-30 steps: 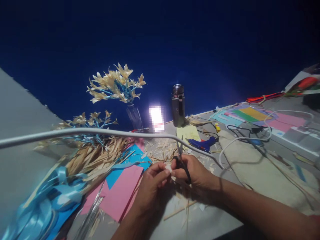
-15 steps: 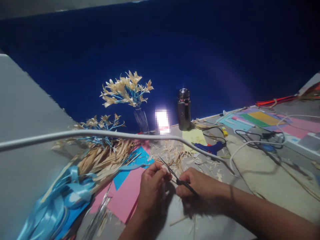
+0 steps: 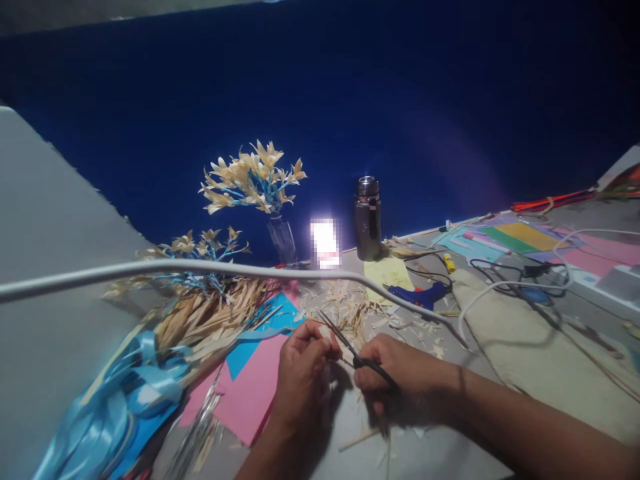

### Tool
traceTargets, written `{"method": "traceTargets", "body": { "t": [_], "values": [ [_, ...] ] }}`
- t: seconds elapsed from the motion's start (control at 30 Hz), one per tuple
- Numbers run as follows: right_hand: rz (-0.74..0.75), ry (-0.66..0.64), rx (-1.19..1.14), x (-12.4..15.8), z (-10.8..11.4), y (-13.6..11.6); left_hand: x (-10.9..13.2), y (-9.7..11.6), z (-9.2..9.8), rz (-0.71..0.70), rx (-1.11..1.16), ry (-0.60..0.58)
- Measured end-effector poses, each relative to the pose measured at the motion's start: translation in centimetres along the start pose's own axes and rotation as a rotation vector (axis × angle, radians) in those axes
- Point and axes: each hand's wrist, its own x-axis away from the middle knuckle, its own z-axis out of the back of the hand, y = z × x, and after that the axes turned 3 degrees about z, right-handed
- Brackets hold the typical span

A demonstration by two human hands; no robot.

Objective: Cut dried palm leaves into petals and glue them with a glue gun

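Observation:
My right hand (image 3: 397, 373) is closed around the black handles of a pair of scissors (image 3: 374, 368), whose blades slant up and left. Between the thumb and fingers of my left hand (image 3: 303, 377) is a small pale piece of husk (image 3: 325, 333), partly covered by the fingertips. The blades lie close beside this piece, just right of it; I cannot tell whether they touch it. Beyond both hands, pale cut scraps (image 3: 350, 308) litter the table. Pink paper (image 3: 250, 393) and blue paper (image 3: 241, 357) lie left of my left hand.
A white cable (image 3: 260, 272) crosses in front. Behind it stand husk flowers (image 3: 250, 177) in a clear vase (image 3: 283, 239) and a dark flask (image 3: 369, 223). A blue glue gun (image 3: 423, 295) lies right. Blue ribbon (image 3: 125, 393) and dry husk strips (image 3: 200, 313) fill the left.
The scissors have shifted slightly right, and more of the pale piece shows at my left fingertips. Both hands otherwise stay nearly in place.

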Motion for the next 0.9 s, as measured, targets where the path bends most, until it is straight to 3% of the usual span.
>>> {"method": "traceTargets", "body": {
  "t": [0.23, 0.5, 0.9],
  "values": [
    [-0.011, -0.009, 0.079, 0.35, -0.34, -0.93, -0.31, -0.90, 0.37, -0.013, 0.027, -0.048],
    [-0.029, 0.029, 0.074, 0.24, -0.32, -0.56, -0.02, -0.47, -0.08, 0.020, 0.059, -0.066],
    [0.024, -0.050, 0.111, 0.17, 0.08, -0.52, -0.29, -1.06, 0.22, -0.005, 0.070, -0.073]
  ]
}}
